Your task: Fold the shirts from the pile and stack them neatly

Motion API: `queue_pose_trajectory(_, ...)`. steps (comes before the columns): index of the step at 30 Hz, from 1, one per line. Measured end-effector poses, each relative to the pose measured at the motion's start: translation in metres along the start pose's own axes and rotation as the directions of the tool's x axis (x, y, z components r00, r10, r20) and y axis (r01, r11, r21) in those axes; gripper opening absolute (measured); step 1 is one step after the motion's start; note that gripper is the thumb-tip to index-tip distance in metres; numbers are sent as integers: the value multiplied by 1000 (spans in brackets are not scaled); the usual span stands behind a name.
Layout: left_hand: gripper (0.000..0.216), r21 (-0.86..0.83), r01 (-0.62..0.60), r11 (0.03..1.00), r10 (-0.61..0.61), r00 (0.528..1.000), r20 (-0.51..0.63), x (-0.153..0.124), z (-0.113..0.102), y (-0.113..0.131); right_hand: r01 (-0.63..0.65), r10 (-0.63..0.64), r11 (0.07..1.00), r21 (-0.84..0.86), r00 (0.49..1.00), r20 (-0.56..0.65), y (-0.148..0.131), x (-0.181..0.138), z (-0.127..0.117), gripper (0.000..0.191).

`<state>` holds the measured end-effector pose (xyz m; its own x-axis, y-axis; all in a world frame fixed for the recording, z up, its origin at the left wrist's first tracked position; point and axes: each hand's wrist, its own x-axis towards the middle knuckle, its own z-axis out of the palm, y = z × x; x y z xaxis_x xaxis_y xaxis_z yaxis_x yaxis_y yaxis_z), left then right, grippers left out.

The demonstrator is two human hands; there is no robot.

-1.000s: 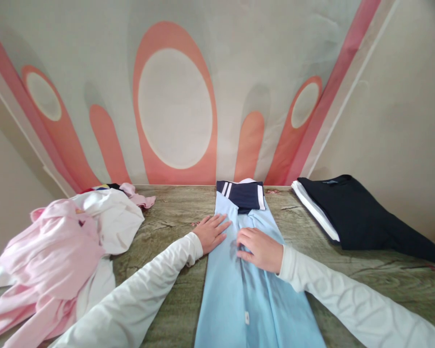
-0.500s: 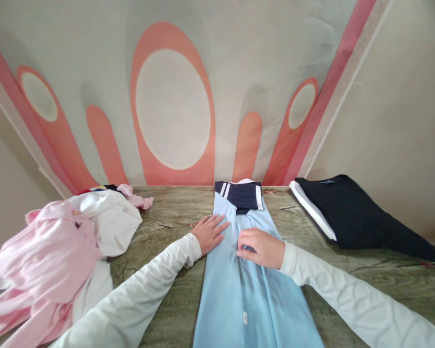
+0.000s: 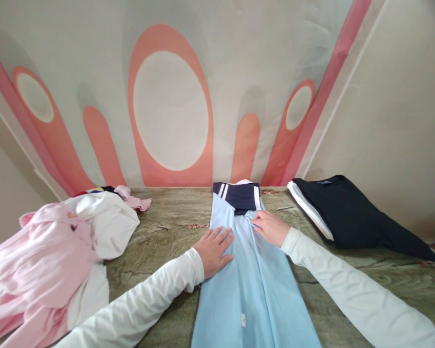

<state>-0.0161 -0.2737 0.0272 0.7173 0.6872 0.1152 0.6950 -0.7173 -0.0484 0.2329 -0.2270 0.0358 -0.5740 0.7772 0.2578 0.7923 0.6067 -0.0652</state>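
Note:
A long light blue garment [image 3: 223, 299] lies folded lengthwise in front of me, running from the bottom of the view towards the wall. At its far end is a navy part [image 3: 239, 197] with white stripes. My left hand [image 3: 214, 251] rests flat on the garment's left side, fingers outstretched. Just below the navy part, my right hand [image 3: 271, 227] has its fingertips pinched on a fold of the blue cloth. A small white tag [image 3: 243, 320] shows lower down on the garment. The garment's near end is cut off by the frame.
On the left of the wood-patterned surface [image 3: 159, 217] lies a loose heap of pink clothes [image 3: 47, 261] and white clothes [image 3: 112, 222]. To the right, a black garment [image 3: 358, 212] lies over a folded white one [image 3: 308, 208]. A patterned wall [image 3: 228, 72] rises behind.
My right hand has moved away from me and slightly right, up to the cloth near the navy part, and pinches there. The left hand has slid a little towards me, still flat.

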Motion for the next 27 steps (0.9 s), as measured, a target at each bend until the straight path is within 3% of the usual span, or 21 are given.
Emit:
queue_pose_trajectory(5,47,-69,-16,997,16,1000,-12,0,-8,-1,-29,32,994,-107,999,26,-10,1,-12,20)
queue_pose_trajectory(9,25,-170,-114,979,115,993,-3,14,-28,-8,-69,69,998,-4,997,33,-7,5,-17,24)
queue_pose_trajectory(12,23,-205,-117,972,107,992,-63,43,-37,-19,-177,178,981,78,984,-7,-4,7,-11,20)
queue_pose_trajectory(18,23,-157,-71,985,46,986,-158,105,-12,-28,-360,369,924,127,928,-52,-10,11,12,19)
queue_pose_trajectory(23,27,-69,-44,997,33,987,-157,106,5,-21,-427,434,899,91,898,-71,-14,13,13,11)
queue_pose_trajectory(27,30,-27,-20,999,16,991,-130,101,5,-19,-389,399,913,119,913,-78,-17,14,9,8)
